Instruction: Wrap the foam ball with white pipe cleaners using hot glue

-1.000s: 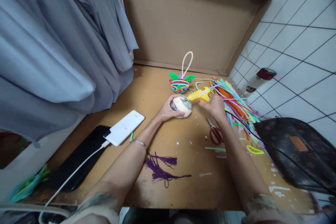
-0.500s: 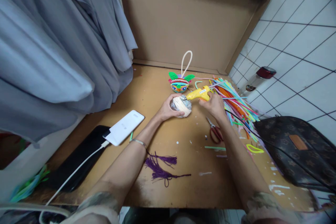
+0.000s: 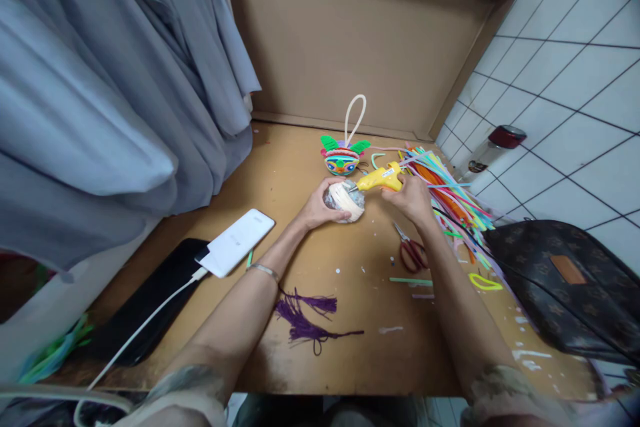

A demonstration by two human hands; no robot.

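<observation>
Near the middle of the table, my left hand [image 3: 319, 205] is wrapped round the left side of a ball [image 3: 346, 200] with a cream band and grey, shiny patches. My right hand [image 3: 411, 197] grips a yellow glue gun [image 3: 381, 177] by its handle. The gun points left, and its nozzle is at the upper right of the ball; whether it touches cannot be told. Just behind the ball sits a colourful animal-face ornament [image 3: 342, 160] with green ears and a white loop.
Pipe cleaners [image 3: 450, 190] lie heaped at the right, beside a brown bag [image 3: 565, 287]. Red-handled scissors [image 3: 412, 253] rest below my right hand. Purple tassels [image 3: 305, 323] lie in front. At the left are a white phone [image 3: 239, 243] and a black object [image 3: 150, 307]. Cardboard [image 3: 360, 40] stands behind.
The glue gun and my right hand have shifted very slightly to the right. My left hand still holds the ball in nearly the same place.
</observation>
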